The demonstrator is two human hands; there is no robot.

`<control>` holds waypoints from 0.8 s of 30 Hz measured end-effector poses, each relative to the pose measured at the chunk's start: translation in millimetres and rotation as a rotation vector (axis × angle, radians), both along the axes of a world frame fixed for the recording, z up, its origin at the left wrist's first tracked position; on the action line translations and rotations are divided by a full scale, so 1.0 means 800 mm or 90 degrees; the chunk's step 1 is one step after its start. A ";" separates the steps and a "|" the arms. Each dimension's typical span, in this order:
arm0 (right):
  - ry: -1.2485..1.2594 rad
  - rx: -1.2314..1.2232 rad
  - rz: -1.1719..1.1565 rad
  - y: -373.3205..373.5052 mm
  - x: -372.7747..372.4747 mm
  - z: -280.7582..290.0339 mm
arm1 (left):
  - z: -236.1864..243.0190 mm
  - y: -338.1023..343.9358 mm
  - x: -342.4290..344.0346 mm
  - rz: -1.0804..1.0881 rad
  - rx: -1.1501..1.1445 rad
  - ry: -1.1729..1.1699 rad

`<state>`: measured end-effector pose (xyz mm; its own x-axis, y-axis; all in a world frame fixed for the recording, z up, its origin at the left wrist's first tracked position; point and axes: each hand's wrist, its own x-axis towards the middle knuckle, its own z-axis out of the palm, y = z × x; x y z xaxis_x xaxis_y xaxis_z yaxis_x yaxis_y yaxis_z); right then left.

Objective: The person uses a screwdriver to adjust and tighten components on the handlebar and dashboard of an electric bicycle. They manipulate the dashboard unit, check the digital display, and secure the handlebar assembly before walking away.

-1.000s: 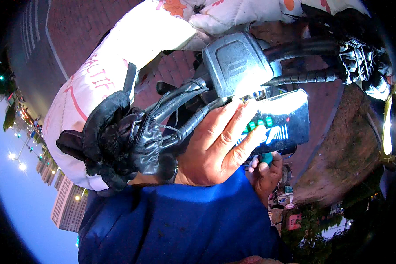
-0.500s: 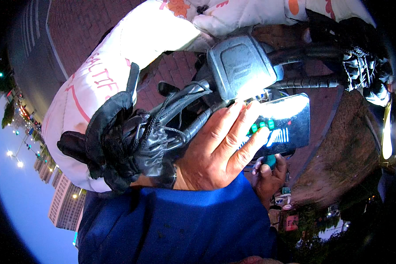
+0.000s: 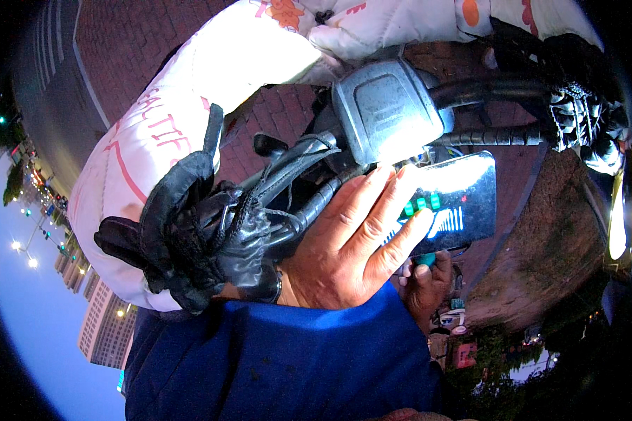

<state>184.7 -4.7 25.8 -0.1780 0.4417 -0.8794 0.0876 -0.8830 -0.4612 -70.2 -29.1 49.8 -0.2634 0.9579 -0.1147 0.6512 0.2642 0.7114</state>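
My left hand [image 3: 347, 245] lies back-up across a black rectangular display panel [image 3: 463, 200] with green lit symbols, its fingers bent over the panel's left part and thumb hidden, seemingly gripping it. Below the panel, my right hand [image 3: 428, 288] pinches a small teal object [image 3: 423, 259], partly hidden. Just above sits a grey housing [image 3: 386, 105] on black handlebars [image 3: 495, 137], with cables beside it. Black padded material and straps [image 3: 182, 231] lie over the left bar, beside my left wrist.
A white quilted cover [image 3: 133, 175] with red print wraps the front and left. Beyond are red brick paving [image 3: 119, 42], a road [image 3: 49, 105] and bare earth [image 3: 541, 245]. Street lights and a tall building [image 3: 105, 323] show at left. My blue garment [image 3: 281, 358] fills the bottom.
The handlebars, panel and both hands have shifted slightly down and right in the picture. Both hands keep their places on the panel and the teal object.
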 end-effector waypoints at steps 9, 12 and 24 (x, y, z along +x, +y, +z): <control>-0.087 0.185 0.096 0.002 0.012 0.013 | 0.003 0.003 0.002 0.001 0.007 -0.003; -0.076 0.212 0.107 -0.003 0.021 0.016 | 0.014 0.008 0.000 -0.016 -0.014 0.030; -0.072 0.367 0.227 -0.008 0.019 -0.004 | 0.030 0.018 0.006 -0.133 -0.118 0.017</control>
<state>199.6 -11.0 22.2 -0.3207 0.7759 -0.5433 0.4028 -0.4074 -0.8196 -65.4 -15.0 73.8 -0.0679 0.9552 -0.2881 0.7235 0.2459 0.6450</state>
